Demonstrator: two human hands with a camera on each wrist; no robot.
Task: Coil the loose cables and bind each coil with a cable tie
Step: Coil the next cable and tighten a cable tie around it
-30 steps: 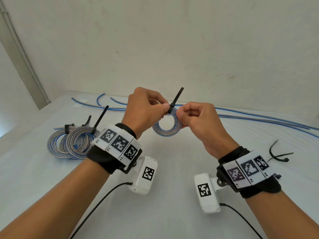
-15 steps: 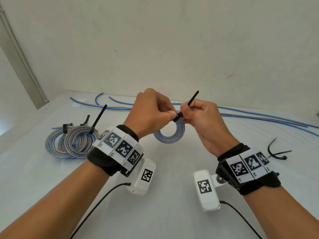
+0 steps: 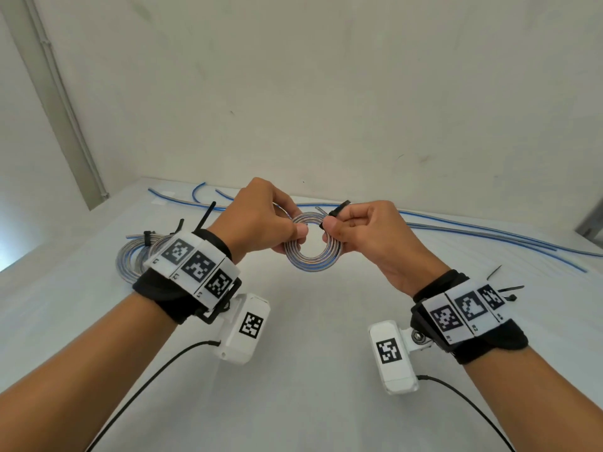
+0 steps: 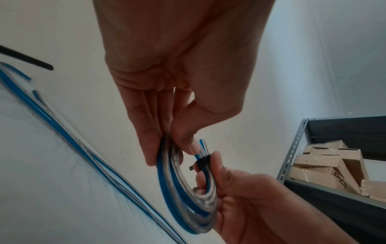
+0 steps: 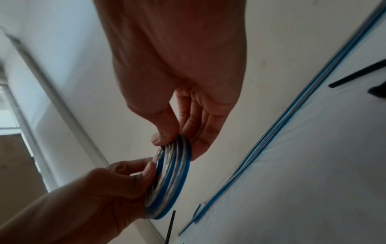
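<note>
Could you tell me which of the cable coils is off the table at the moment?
The small coil, held up between the left hand and right hand. The two other coils lie on the table at the left, already tied.

I hold a small coil [image 3: 312, 252] of blue and silver cable up between my hands. My left hand [image 3: 261, 220] pinches its left side with thumb and fingers curled. My right hand [image 3: 365, 230] pinches its right side, right where a black cable tie [image 3: 336, 213] wraps the coil, the tie's short end poking up just above my fingertips [image 3: 330, 228].
</note>
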